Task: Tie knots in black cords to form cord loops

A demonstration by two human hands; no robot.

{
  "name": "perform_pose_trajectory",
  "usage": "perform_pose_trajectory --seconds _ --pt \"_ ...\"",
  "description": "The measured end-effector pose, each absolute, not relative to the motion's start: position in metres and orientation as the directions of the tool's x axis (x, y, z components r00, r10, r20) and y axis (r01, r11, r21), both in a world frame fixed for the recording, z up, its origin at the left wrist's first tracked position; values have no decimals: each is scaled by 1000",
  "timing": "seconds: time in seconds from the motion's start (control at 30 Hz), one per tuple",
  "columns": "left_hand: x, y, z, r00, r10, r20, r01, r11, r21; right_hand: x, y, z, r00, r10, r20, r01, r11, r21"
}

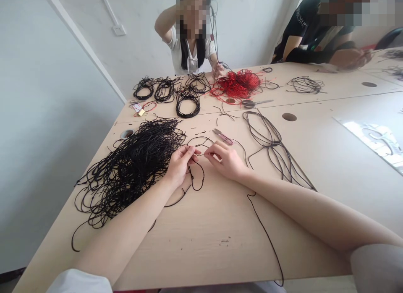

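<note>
My left hand (181,163) is closed, thumb against fingers, pinching a thin black cord (197,188) that loops down below it. Just to its right, my right hand (227,160) pinches the cord too, and a short stretch runs between the fingertips. From near my right forearm a cord end trails down to the table's front edge. Beside my left hand lies a large tangled heap of black cords (138,154). Small pink-handled scissors (223,136) rest just beyond my hands. The exact spot each pinch grips is too small to make out.
Black cord coils (188,105) and a red cord pile (241,84) lie at the back, near black scissors (252,103). Loose cords (273,144) spread at right. A tape roll (127,134) sits left. Two other people work across the table (208,242).
</note>
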State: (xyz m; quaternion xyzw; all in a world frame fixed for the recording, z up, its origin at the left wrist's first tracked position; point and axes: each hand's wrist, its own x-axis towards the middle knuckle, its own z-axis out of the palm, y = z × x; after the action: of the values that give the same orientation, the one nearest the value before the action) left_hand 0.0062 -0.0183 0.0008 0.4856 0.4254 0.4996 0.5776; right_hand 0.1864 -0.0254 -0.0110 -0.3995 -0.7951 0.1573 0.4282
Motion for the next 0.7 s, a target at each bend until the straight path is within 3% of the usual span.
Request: perform_pose_trajectory --seconds 0.13,0.33,0.7 --pt "7 -21 3 227 973 -34 -42 45 998 188 -21 -10 -151 766 625 476 610 -633" --pt "6 -23 6 366 924 -108 38 101 994 190 -17 -14 -226 711 666 471 678 -564" --pt "-2 -15 5 451 884 -125 -117 197 973 191 -17 -13 -325 670 668 471 727 -500"
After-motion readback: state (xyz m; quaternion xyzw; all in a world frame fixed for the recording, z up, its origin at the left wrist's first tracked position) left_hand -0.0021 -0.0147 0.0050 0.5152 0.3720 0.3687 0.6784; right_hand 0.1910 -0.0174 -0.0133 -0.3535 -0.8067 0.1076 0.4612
